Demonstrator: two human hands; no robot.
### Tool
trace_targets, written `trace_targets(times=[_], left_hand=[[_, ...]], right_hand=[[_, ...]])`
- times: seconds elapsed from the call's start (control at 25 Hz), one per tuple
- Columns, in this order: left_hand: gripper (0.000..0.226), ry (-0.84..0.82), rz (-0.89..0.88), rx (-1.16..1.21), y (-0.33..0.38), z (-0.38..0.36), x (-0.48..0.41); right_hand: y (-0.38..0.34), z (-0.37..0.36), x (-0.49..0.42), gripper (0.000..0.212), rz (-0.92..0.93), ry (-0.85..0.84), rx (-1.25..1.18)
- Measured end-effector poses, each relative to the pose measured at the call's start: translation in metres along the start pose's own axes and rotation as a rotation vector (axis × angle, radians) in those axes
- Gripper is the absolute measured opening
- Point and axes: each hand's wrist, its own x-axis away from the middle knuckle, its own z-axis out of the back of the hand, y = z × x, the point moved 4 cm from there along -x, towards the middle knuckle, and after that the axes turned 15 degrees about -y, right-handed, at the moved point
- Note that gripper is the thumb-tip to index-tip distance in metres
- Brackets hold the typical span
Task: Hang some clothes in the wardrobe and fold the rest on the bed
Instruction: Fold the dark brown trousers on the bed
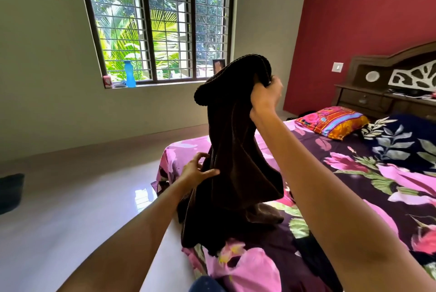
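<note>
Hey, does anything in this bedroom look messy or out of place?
Nothing looks spilled or broken. The only untidy bits: the dark brown garment, held up by the right hand and pinched by the left hand, trails bunched onto the bed, and a navy leaf-print blanket lies rumpled beside the pillow.

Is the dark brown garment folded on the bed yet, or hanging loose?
Hanging loose, not folded: the right hand holds the garment by its top, the left hand pinches its side, its hem bunches on the bed.
</note>
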Motion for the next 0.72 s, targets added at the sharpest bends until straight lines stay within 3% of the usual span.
trace_targets(times=[0.12, 0.28, 0.48, 0.56, 0.64, 0.72], left_hand=[[0.07, -0.063, -0.069, 0.068, 0.001, 0.0, 0.008], [0.036, -0.104, -0.262, 0.238, 0.008, -0.003, 0.028], [0.022, 0.191, -0.349, 0.035, 0.018, -0.001, 0.045], [0.021, 0.364, -0.31, 0.073, 0.019, 0.015, 0.053], [0.023, 0.598, -0.255, 0.041, 0.025, 0.043, 0.064], [0.024, 0.708, -0.269, 0.051, 0.038, 0.07, 0.069]], right_hand=[[-0.002, -0.002, 0.003, 0.022, 0.023, -0.047, -0.043], [-0.008, -0.005, 0.008, 0.022, 0.047, -0.085, -0.097], [0.001, -0.021, 0.02, 0.022, 0.049, -0.181, -0.108], [0.006, -0.019, 0.022, 0.017, 0.065, -0.158, -0.097], [0.018, -0.01, 0.019, 0.015, 0.047, -0.126, 0.028], [0.032, -0.005, 0.014, 0.028, -0.061, -0.219, 0.277]])
